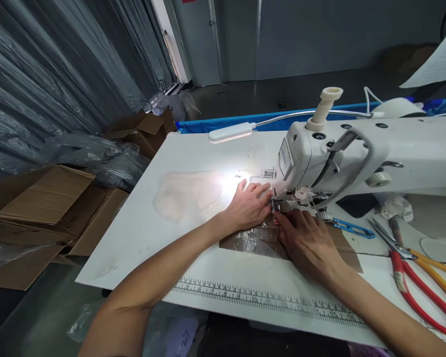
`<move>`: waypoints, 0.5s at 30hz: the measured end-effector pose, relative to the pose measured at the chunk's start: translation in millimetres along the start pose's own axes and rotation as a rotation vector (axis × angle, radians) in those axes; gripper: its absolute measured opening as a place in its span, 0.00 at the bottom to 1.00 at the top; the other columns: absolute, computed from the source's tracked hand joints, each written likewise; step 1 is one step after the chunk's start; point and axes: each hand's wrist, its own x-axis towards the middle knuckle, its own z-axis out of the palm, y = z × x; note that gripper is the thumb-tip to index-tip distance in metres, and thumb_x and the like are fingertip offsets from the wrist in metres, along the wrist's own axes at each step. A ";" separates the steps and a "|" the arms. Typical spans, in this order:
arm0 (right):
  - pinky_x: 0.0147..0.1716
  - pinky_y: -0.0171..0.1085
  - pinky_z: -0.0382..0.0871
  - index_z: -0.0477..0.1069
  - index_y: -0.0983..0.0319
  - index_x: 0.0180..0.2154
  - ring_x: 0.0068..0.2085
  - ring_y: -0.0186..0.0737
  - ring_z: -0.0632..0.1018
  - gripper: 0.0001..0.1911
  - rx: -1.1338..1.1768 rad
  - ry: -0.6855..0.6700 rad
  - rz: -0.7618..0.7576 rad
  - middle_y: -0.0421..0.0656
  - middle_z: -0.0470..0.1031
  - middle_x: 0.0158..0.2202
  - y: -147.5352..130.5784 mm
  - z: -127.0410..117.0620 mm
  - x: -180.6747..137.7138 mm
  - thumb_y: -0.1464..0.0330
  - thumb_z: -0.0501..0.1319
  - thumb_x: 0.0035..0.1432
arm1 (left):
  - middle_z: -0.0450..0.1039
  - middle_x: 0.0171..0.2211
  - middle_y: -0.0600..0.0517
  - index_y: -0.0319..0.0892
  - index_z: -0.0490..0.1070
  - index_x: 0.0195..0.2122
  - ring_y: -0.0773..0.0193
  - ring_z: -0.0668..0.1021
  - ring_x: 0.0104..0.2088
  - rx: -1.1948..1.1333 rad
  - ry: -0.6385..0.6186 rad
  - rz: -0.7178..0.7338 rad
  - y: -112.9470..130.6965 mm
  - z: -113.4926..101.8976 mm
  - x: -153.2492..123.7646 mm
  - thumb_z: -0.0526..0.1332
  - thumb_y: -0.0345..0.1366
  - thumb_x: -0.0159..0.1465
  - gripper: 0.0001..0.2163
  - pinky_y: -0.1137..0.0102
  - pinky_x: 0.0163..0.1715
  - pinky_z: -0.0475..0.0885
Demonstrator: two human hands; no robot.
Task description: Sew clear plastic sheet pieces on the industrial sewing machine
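Observation:
My left hand (250, 206) lies flat on the white table beside the needle area of a white sewing machine (301, 153), fingers spread towards the machine. Under its heel and to its right is a shiny, film-like patch (253, 242) over a brown surface. My right hand (306, 235) rests across the brown surface, its fingers curled in close to the presser foot (281, 206). The thumb and fingertips come together there; what they hold, if anything, is too small to make out. The two hands nearly meet at the foot.
Blue thread snips (353, 228), red-handled scissors (403, 277) and a yellow-handled pair (433, 267) lie right of my right hand. A printed ruler (260, 300) runs along the table's front edge. A lamp (232, 133) hangs above. Cardboard boxes (55, 208) stand at left.

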 end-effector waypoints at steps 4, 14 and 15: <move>0.38 0.46 0.59 0.67 0.63 0.55 0.37 0.48 0.71 0.21 -0.010 -0.004 -0.010 0.52 0.71 0.43 -0.6 1.7 -2.6 0.71 0.52 0.61 | 0.64 0.56 0.43 0.41 0.68 0.50 0.54 0.70 0.51 -0.045 0.070 -0.025 -0.9 3.2 -1.7 0.49 0.38 0.69 0.13 0.50 0.54 0.59; 0.37 0.43 0.66 0.74 0.58 0.47 0.39 0.46 0.74 0.17 0.472 0.125 0.120 0.48 0.74 0.41 19.0 13.8 -11.6 0.66 0.50 0.64 | 0.77 0.39 0.52 0.43 0.76 0.33 0.65 0.74 0.34 -0.106 0.153 0.247 -4.0 7.8 -7.8 0.54 0.26 0.57 0.11 0.53 0.57 0.59; 0.38 0.43 0.67 0.75 0.58 0.45 0.39 0.46 0.74 0.16 0.543 0.129 0.155 0.47 0.75 0.40 20.5 14.1 -12.6 0.66 0.51 0.64 | 0.77 0.39 0.52 0.43 0.76 0.33 0.65 0.74 0.34 -0.105 0.158 0.248 -4.3 8.0 -8.0 0.54 0.26 0.57 0.11 0.53 0.57 0.59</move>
